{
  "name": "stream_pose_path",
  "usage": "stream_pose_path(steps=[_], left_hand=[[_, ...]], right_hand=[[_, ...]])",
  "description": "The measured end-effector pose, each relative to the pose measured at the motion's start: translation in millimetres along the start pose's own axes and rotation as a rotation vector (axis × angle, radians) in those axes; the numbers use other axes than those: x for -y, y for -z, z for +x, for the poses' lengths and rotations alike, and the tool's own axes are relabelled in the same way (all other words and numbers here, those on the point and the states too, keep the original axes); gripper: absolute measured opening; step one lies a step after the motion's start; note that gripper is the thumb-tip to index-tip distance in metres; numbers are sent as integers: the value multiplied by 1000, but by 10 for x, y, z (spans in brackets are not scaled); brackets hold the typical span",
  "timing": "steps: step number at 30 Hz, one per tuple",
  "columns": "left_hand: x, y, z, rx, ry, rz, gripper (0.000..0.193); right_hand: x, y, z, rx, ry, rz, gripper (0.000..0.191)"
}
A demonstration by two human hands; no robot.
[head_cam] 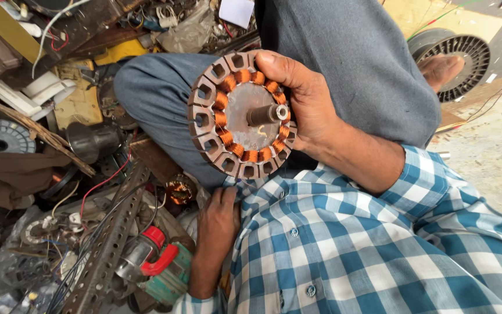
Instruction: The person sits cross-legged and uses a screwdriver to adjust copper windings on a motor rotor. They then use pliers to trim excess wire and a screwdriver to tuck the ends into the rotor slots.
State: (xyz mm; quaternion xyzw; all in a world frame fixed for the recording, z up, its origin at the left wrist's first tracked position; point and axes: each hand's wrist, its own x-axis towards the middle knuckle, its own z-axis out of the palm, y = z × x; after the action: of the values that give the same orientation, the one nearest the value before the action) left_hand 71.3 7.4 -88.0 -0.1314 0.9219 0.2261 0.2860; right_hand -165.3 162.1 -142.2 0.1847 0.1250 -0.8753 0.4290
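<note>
Here, your right hand (303,99) grips the stator (240,113) by its right rim, fingers wrapped behind, thumb on top; shaft (265,114) points toward you. Left hand (219,218) rests lower left, well apart, fingers loosely curled, empty.

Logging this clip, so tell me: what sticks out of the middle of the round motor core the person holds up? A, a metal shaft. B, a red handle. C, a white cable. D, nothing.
A: a short metal shaft juts from the centre of the stator, ringed by copper coils, in the grip of the right hand.
</note>
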Motion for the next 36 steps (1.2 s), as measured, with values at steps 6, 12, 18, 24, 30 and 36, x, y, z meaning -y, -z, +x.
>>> stream_pose_path(steps=[6, 12, 18, 24, 30, 36], left_hand=[[94, -214, -66, -212, 88, -194, 23], [123, -312, -59, -313, 62, -59, 20], [207, 86, 78, -234, 35, -257, 11], [-359, 1036, 50, -780, -192, -1124, 16], [-808, 1534, 588, -697, -647, -507, 17], [-968, 1648, 852, -594, -618, -170, 15]], right_hand=[[6, -16, -20, -8, 3, 14, 31], [2, -11, -33, -29, -27, 23, 31], [22, -10, -26, 21, -4, -1, 30], [30, -11, -4, 73, 25, -115, 34], [-11, -12, 12, 131, 42, -193, 35], [-23, 5, 27, 137, 39, -186, 33]])
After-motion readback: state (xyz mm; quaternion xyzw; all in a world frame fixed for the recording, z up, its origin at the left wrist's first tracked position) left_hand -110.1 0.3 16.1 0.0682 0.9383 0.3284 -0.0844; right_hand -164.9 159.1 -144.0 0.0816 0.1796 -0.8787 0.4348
